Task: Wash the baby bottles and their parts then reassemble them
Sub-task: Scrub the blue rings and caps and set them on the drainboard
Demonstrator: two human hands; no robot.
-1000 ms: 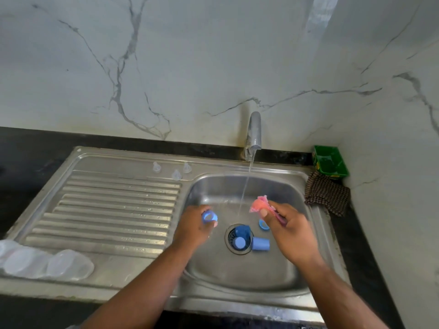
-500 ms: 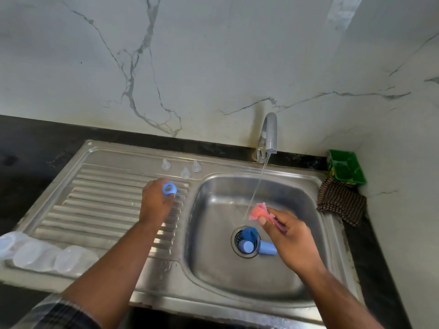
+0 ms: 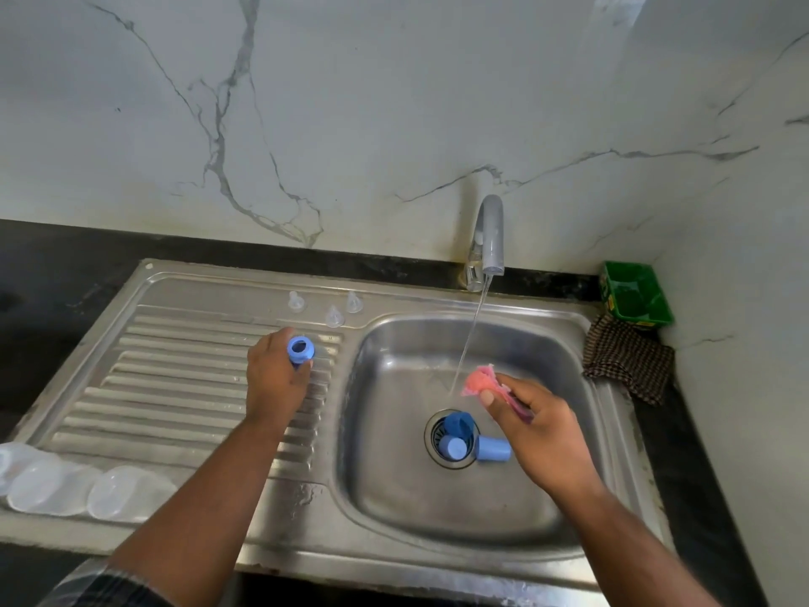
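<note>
As L hand (image 3: 273,378) grips ring (image 3: 300,347), above drainboard (image 3: 175,387)

We have carried the blue ring (image 3: 300,347) out of the basin (image 3: 394,497). A second ago our left hand (image 3: 273,383) held it over the basin's left half. Half a second ago it had already crossed to the left of the basin, and now it holds the ring there, just past the rim, hole turned up. A small blue piece that lay in the basin beside our right hand (image 3: 538,431) no longer shows; the hand may hide it. Our sleeve (image 3: 100,584) has come into view.
</note>
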